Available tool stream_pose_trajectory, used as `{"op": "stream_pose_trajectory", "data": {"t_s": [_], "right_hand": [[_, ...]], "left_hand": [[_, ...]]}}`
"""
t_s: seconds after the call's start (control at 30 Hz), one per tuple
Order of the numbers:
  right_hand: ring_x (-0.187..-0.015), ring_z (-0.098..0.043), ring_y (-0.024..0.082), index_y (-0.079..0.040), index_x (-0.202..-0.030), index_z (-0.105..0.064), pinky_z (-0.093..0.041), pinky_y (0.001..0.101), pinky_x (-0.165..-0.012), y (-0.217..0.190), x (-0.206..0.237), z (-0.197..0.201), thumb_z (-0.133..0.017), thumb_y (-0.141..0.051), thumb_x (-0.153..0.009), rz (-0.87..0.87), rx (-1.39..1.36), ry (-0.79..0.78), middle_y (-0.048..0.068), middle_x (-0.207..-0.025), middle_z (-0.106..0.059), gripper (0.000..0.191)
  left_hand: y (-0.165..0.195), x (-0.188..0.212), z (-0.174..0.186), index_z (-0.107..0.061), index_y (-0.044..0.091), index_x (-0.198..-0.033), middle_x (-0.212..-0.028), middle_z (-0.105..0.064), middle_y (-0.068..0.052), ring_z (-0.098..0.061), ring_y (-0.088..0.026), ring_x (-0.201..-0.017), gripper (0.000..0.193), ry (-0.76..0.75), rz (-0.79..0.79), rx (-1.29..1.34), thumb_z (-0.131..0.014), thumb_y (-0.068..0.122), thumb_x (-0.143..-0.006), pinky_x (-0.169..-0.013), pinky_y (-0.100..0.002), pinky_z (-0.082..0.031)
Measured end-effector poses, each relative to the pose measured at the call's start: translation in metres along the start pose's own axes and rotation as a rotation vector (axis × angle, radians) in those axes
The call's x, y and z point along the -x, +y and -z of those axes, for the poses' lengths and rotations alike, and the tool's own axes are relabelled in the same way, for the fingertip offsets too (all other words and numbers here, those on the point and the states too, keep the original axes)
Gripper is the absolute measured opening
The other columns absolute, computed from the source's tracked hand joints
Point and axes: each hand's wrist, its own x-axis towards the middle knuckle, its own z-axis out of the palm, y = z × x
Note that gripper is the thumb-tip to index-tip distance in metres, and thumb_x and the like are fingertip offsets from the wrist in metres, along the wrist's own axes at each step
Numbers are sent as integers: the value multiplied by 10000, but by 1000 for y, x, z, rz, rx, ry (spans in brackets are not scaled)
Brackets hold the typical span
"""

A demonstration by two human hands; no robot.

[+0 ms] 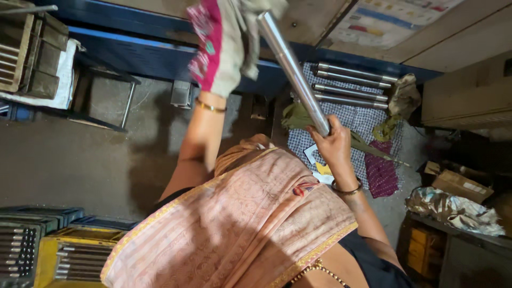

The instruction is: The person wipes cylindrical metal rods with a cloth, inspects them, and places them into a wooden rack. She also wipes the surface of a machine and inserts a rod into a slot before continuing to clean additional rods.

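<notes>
Rod (292,69) gripped at lower end by right hand (332,140), fist closed; long axis slanting up and away toward left hand (226,50), wrapped in cloth (213,42), closed round upper end.

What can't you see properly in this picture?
- Left hand: head view, fingers wrapped inside the pink and grey cloth, so its grip cannot be told.
- Steel rod: top end hidden by the cloth; lower end covered by the right hand.
- Poster: cut off by the top edge.
- Rods in yellow crate: too dark to count.
</notes>
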Motion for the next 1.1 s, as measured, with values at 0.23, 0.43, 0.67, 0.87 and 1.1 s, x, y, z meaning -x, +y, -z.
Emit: {"op": "stream_pose_trajectory", "data": {"t_s": [0.23,0.43,0.67,0.87,1.1], "right_hand": [[-672,-509,50,29,-1001,-643,-435,236,-563,10,-10,-15,-868,-182,-841,69,-311,4,-1,-757,-603,348],[-541,-550,58,9,-1010,-609,-419,216,-471,9,-15,-10,-594,-614,-989,-61,-688,25,3,-689,-616,623],[-545,-570,81,-36,-1277,-422,-418,228,-418,-9,-25,12,-426,-859,-859,34,-857,158,35,-873,-644,924],[-773,-562,73,-46,-1314,-475,-447,213,-631,52,-27,-22,-410,-862,-867,43,-1047,267,1,-973,-611,933],[-785,-538,138,-54,-995,-646,-458,296,-746,79,-49,6,-395,-836,-958,121,-721,354,40,-876,-607,822]], "left_hand": [[67,47,-54,-609,17,-1132,-1022,-647,-75,-662,-205,-935,85,-222,47,168,-564,55,-1070,-826,-292,-555],[110,54,-69,-644,12,-1115,-992,-667,-70,-683,-212,-906,70,-247,-106,51,-595,32,-1069,-810,-309,-570],[98,89,-89,-633,59,-1105,-981,-653,-66,-680,-205,-905,65,-500,-210,-504,-587,85,-1067,-796,-330,-535],[57,120,-85,-624,92,-1173,-1048,-648,-66,-660,-204,-960,129,-851,-207,-627,-602,110,-1047,-849,-360,-501],[35,126,-71,-612,129,-1252,-1126,-642,-66,-637,-203,-1024,229,-885,-221,-653,-619,139,-1024,-911,-396,-461]]}}
